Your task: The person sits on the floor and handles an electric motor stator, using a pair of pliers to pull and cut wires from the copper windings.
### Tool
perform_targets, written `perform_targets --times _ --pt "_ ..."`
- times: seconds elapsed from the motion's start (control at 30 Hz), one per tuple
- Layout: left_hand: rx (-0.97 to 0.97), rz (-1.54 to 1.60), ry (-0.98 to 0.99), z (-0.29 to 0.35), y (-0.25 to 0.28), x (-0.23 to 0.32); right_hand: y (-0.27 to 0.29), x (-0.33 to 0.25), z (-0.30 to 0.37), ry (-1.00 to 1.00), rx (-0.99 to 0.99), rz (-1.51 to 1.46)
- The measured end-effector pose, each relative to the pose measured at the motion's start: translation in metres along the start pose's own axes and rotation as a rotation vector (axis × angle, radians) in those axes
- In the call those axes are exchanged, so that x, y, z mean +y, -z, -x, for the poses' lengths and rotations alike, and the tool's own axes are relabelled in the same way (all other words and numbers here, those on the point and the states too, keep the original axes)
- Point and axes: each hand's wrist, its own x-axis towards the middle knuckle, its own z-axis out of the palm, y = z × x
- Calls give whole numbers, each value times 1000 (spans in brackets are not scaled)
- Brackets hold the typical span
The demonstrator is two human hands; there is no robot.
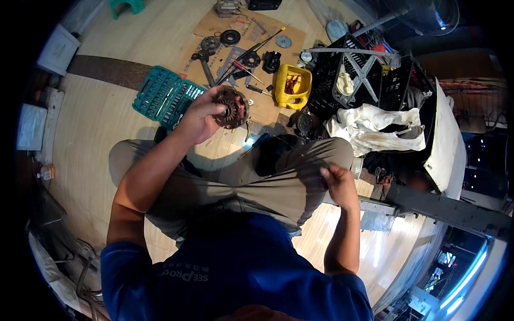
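Note:
My left hand [201, 119] is closed around a round motor part [232, 108], held up over the floor in front of my knees. The part is dark, with a ring of fins and reddish-brown sections about its rim; my thumb lies across its face near the centre. By my right knee, my right hand [341, 186] has its fingers curled together, and whatever they hold, if anything, does not show. Behind the motor part stands a hammer-like tool [206, 67], its handle partly hidden. An opened green socket set [167, 99] lies left of it.
Cardboard [206, 29] on the floor carries a black ring [230, 37], a grey disc [284, 41] and screwdrivers [259, 90]. A cut yellow jug [293, 86] stands at its right. Beyond are black crates [348, 69] and a stained white cloth [375, 128]. A green stool [127, 6] is far left.

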Motion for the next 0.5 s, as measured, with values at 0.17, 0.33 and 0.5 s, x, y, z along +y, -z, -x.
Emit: perform_targets --times 0.17,0.33,0.5 --pt "67 -45 -112 -3 5 6 13 39 52 -201 -151 -137" --pt "71 -97 -120 -2 6 -1 33 125 106 -387 -147 -328" --pt "-19 -122 -122 -2 7 -3 26 209 164 -639 -133 -530"
